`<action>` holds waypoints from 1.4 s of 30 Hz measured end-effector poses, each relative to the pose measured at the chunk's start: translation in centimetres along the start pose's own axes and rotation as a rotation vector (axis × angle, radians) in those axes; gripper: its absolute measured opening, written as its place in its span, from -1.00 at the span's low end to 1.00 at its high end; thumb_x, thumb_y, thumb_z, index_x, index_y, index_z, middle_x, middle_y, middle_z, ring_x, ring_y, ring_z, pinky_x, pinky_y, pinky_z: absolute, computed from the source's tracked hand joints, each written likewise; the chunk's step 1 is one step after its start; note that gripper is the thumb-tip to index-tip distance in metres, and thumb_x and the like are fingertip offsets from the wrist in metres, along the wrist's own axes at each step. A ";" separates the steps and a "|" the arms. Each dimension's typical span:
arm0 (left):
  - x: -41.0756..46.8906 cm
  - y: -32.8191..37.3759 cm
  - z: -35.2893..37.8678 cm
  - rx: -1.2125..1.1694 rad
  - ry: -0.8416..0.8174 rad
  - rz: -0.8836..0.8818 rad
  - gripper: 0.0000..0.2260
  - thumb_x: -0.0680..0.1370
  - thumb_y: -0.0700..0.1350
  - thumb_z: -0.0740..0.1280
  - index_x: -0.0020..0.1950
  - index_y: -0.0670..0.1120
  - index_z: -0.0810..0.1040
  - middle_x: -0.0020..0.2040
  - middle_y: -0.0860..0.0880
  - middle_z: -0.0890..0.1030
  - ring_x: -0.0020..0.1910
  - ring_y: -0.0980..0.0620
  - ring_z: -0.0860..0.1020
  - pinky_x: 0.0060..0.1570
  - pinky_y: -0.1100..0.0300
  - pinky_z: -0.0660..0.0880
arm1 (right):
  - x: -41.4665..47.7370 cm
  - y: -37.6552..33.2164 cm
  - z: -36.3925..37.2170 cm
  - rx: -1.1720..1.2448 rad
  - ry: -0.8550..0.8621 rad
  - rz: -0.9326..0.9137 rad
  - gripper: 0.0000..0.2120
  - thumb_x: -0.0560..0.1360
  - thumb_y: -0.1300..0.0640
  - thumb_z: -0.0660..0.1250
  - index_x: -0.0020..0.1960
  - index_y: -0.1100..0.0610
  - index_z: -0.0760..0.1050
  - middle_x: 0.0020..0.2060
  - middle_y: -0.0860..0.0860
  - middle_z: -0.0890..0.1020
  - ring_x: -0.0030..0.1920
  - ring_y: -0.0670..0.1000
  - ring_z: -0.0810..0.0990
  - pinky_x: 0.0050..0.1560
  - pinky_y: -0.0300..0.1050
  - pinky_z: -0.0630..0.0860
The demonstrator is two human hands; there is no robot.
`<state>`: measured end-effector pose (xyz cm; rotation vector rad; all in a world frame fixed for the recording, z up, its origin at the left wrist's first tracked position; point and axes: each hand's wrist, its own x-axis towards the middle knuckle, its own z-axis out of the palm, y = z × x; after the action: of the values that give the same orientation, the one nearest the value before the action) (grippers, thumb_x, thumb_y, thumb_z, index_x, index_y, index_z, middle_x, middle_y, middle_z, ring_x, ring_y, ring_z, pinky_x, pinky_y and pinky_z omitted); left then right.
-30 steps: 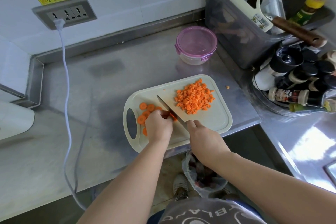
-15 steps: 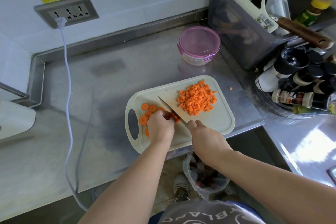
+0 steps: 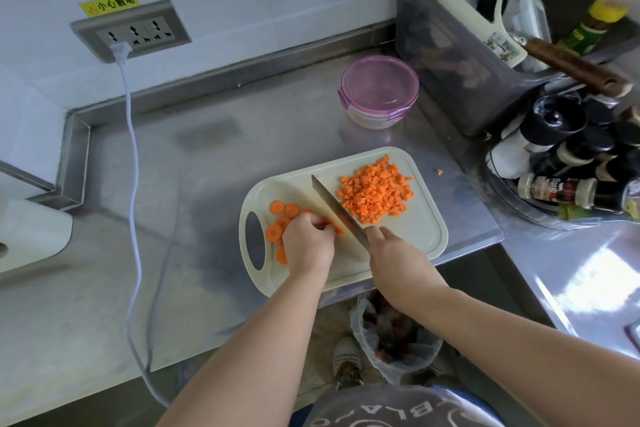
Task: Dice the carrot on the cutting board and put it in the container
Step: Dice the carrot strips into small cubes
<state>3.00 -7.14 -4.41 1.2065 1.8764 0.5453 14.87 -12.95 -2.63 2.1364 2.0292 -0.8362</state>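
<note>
Since 0.5 s ago: knife (image 3: pixel 336 208) tip has shifted slightly toward the dice pile (image 3: pixel 375 192); left hand (image 3: pixel 306 243) is nearly unchanged.

- Right hand (image 3: pixel 398 263): fingers wrapped around the knife handle, forefinger forward near the blade base. The forearm comes in from the lower right. The blade runs diagonally up-left across the board (image 3: pixel 415 236).
- Left hand: knuckles up, fingers curled down, tips pinching a carrot piece (image 3: pixel 335 227) just beside the blade.
- Slices (image 3: pixel 277 208): about 5 visible on the board's left part near the handle hole, some hidden under the left hand.
- Dice pile: on the board, right of the blade.
- 1 stray bit (image 3: pixel 439 171) on the counter.
- Container (image 3: pixel 379 92): lid on, behind the board, apart from it.
</note>
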 end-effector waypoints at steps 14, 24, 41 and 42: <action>-0.5 0.5 -0.3 -0.023 0.002 -0.022 -0.88 0.48 -0.09 0.42 -0.03 -0.09 0.61 -0.17 0.05 0.56 -0.14 0.07 0.49 -0.11 0.23 0.34 | -1.0 -1.0 -0.1 -0.013 -0.020 -0.020 -0.61 0.48 0.37 0.21 0.26 0.13 0.28 0.05 0.03 0.44 -0.21 0.08 0.52 -0.21 -0.04 0.56; -0.3 0.6 -0.5 -0.011 -0.020 -0.037 -0.90 0.50 -0.13 0.39 -0.01 -0.08 0.54 -0.10 0.03 0.56 -0.10 0.07 0.46 -0.07 0.24 0.33 | -0.6 -1.2 0.0 0.001 -0.053 -0.001 -0.57 0.47 0.41 0.17 0.29 0.15 0.26 0.07 0.05 0.44 -0.09 0.14 0.59 -0.16 -0.01 0.57; -0.1 0.2 -0.5 -0.001 -0.032 0.016 -0.96 0.50 -0.16 0.38 -0.14 -0.04 0.58 -0.09 -0.03 0.67 -0.05 -0.01 0.60 -0.10 0.23 0.42 | -0.1 0.2 -0.4 0.027 0.086 -0.046 -0.61 0.50 0.40 0.16 0.28 0.15 0.26 -0.05 0.01 0.39 -0.19 0.14 0.55 -0.21 -0.04 0.53; -0.2 0.1 -0.7 -0.009 -0.036 0.031 -0.90 0.50 -0.16 0.38 -0.20 -0.01 0.55 -0.13 -0.02 0.67 -0.08 -0.01 0.61 -0.12 0.23 0.42 | -0.3 0.8 -0.7 0.012 0.112 -0.074 -0.63 0.51 0.39 0.16 0.27 0.15 0.27 -0.04 0.00 0.39 -0.22 0.13 0.53 -0.21 -0.03 0.53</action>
<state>2.51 -7.21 -3.85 1.2337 1.8259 0.5444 15.81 -13.07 -2.14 2.1735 2.1744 -0.7544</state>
